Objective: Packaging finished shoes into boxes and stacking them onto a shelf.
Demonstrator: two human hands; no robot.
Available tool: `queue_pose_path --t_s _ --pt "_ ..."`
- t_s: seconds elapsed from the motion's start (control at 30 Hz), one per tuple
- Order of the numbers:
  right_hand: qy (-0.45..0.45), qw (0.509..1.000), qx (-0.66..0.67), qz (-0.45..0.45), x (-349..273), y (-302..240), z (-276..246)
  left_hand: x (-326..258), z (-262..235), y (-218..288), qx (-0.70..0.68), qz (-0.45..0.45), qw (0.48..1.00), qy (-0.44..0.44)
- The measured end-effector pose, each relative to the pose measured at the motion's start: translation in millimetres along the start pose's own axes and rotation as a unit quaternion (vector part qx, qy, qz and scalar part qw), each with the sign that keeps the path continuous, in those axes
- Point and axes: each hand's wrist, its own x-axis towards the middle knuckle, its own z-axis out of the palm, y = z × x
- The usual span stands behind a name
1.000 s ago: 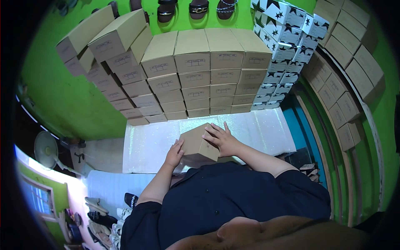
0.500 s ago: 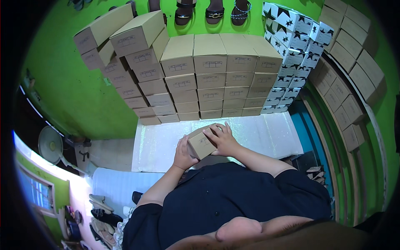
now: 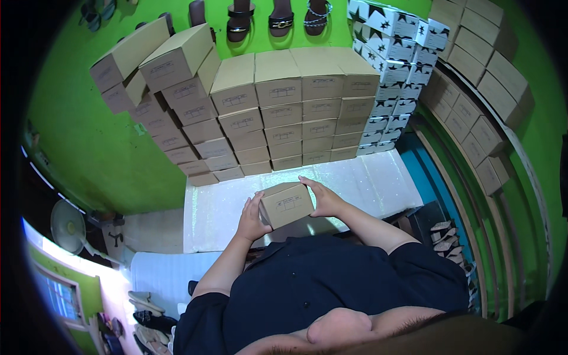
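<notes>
Clamping the left end of a brown, rectangular cardboard box [image 3: 287, 207], the left hand [image 3: 252, 220] faces the right hand [image 3: 326, 200], which grips the other end, over a glittery white tabletop [image 3: 213, 213]. Checking the box seems the step in hand; the next move likely calls for even pressure.

A small shoe shop or its stockroom, though which of the two is unclear: brown boxes [image 3: 283, 97], the size and shape for footwear, stand in stacked columns at the back of a white table [image 3: 207, 216], beside a tower of star-printed boxes [image 3: 387, 68]. Strappy sandals [image 3: 280, 22] line the bright green wall [image 3: 83, 160] above, and more cartons [image 3: 467, 109] rise along the right side. Loose shoes [image 3: 155, 321] lie clustered at lower left, near a barred window [image 3: 62, 296].
</notes>
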Motion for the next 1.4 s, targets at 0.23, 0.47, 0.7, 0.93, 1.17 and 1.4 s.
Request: queue_pose_path --t_s 0.23,0.47,0.7,0.93,1.17,1.4 --pt "0.056 0.994 0.022 0.093 -74 -13 -78 57 18 77 -0.035 0.091 0.995 -0.037" --pt "0.16 0.976 -0.132 0.062 -195 -1 -184 125 74 207 -0.093 0.232 0.966 -0.067" --pt "0.269 0.948 -0.127 0.111 -323 -26 -266 180 128 342 -0.123 0.383 0.909 -0.107" --pt "0.359 0.858 -0.368 -0.01 -413 -89 -339 208 157 463 -0.14 0.523 0.841 -0.016" --pt "0.389 0.787 -0.476 0.05 -467 -98 -399 224 167 505 -0.088 0.503 0.86 0.008" --pt "0.404 0.738 -0.529 0.111 -496 -34 -450 208 183 479 -0.044 0.431 0.9 -0.056"
